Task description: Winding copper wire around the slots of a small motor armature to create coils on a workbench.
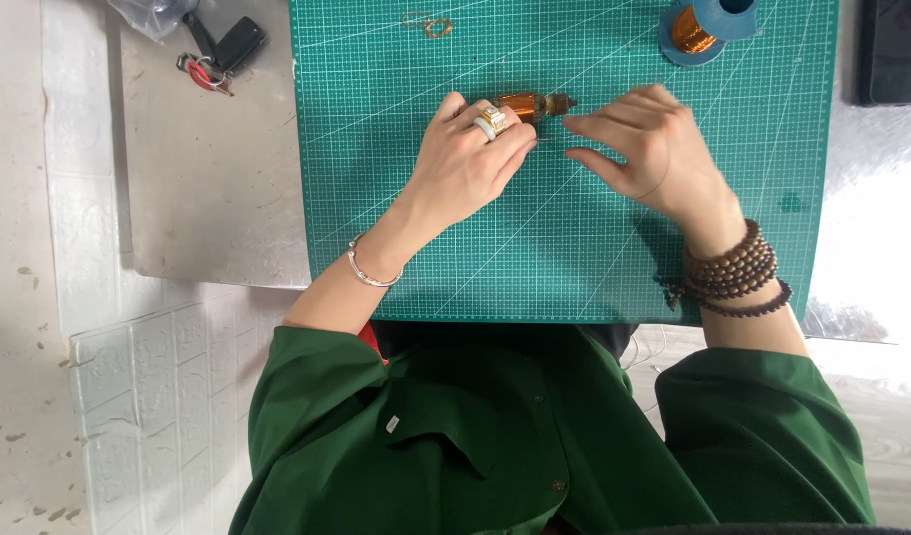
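So the work surface is a metal table (208, 188), kind of a dull grey sheet with scuffs, and bright light glares off its right side. A green cutting mat (574, 258) with a white grid covers most of it. Left of the table there's a white wall panel (79, 149) with an embossed tile pattern, and another panel (148, 416) like it lower down. Floor (14, 396) looks pale and speckled with dirt.

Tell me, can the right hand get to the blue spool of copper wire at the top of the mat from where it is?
Probably yes. The right hand lies on the green cutting mat, and only bare mat shows between it and the blue spool beyond it. The left hand holds the small copper coil.
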